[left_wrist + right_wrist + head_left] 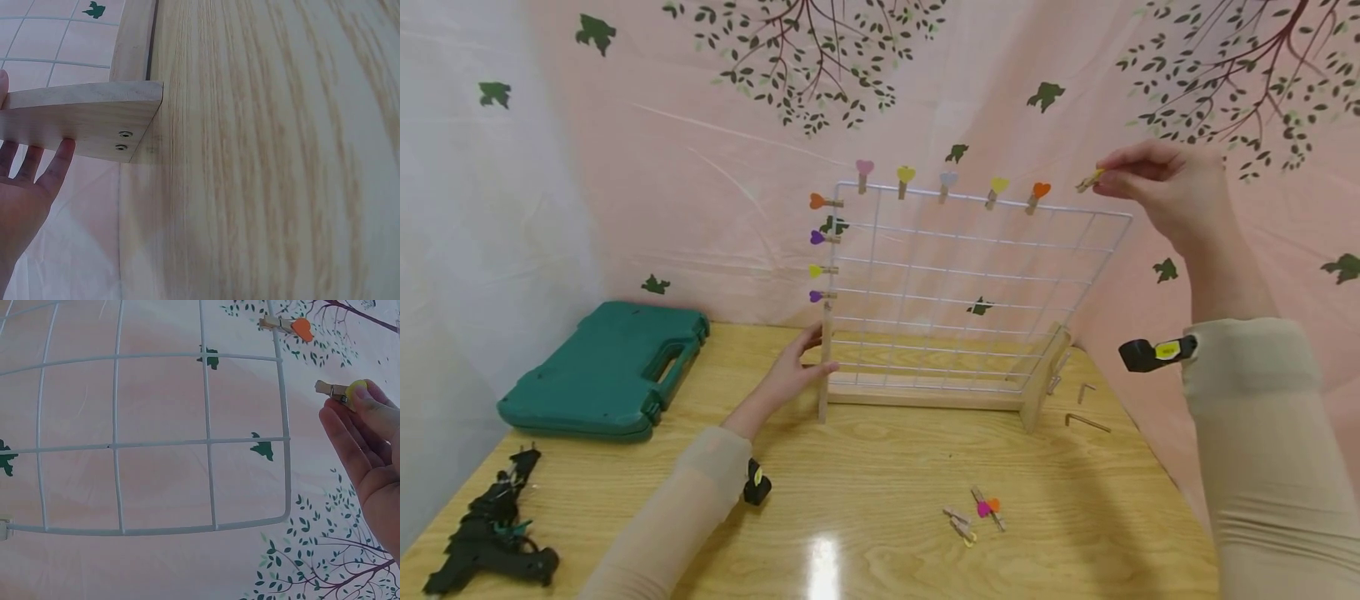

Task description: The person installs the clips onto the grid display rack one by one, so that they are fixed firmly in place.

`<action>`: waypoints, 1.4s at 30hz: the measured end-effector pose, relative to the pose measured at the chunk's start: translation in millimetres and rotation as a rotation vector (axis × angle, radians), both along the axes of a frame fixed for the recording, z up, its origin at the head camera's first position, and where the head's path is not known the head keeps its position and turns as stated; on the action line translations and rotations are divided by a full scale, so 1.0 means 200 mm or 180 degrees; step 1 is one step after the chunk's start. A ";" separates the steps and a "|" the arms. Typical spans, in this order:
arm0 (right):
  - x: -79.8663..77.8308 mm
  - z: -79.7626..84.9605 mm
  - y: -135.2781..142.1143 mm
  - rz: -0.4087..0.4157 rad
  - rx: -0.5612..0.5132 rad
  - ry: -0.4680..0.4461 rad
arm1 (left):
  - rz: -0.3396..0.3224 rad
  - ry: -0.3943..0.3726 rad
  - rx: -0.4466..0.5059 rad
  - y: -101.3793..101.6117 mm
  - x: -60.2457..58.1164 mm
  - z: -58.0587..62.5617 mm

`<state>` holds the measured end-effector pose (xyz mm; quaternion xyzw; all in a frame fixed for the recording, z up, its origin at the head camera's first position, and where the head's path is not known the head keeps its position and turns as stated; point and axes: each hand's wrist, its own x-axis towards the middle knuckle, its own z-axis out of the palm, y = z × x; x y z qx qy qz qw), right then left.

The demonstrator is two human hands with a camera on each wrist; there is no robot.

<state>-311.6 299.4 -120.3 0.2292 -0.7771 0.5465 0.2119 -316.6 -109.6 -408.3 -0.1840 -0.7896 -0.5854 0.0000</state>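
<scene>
My right hand [1180, 187] pinches a small wooden clothespin [337, 392] with a yellow heart between thumb and fingers. The clothespin is above the top right part of a white wire grid [955, 260], apart from the wire. My left hand [786, 375] holds the left wooden upright [81, 115] of the grid's stand, thumb on one face and fingers on the other. Several heart clothespins are clipped along the top wire, the rightmost being an orange-heart clothespin [1039, 196]. More grip the left wire, among them a purple-heart clothespin [820, 238].
Several loose clothespins [988, 507] lie on the wooden table [865, 467] in front of the stand. Two hex keys [1086, 422] lie right of it. At the left are a green plastic case [587, 367] and a black tool-like object [493, 533]. A printed curtain [737, 225] hangs behind.
</scene>
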 end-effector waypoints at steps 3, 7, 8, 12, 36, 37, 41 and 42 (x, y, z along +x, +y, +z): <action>0.00 0.00 0.00 -0.0147 0.0196 0.0058 | -0.0007 -0.0011 0.0007 0.00 0.00 0.00; -0.01 -0.01 0.00 -0.0361 0.0454 0.0139 | -0.0001 -0.0028 0.0016 0.00 0.00 0.00; -0.02 -0.01 0.00 -0.0408 0.0509 0.0149 | 0.0006 -0.0021 0.0004 0.00 0.00 0.00; -0.03 -0.01 0.00 -0.0649 0.0835 0.0155 | 0.0041 0.0011 -0.0047 0.00 0.01 0.01; -0.03 -0.01 -0.04 -0.1128 0.2655 0.0599 | 0.0002 0.0022 -0.0034 0.00 0.01 0.02; -0.04 -0.01 -0.04 -0.1121 0.2683 0.0585 | -0.0003 0.0026 -0.0027 0.00 0.01 0.02; -0.04 -0.01 -0.03 -0.1087 0.2638 0.0391 | -0.0006 0.0040 -0.0039 0.00 0.01 0.02; -0.04 -0.02 -0.03 -0.1067 0.2619 0.0326 | -0.0013 0.0038 -0.0035 0.00 0.01 0.02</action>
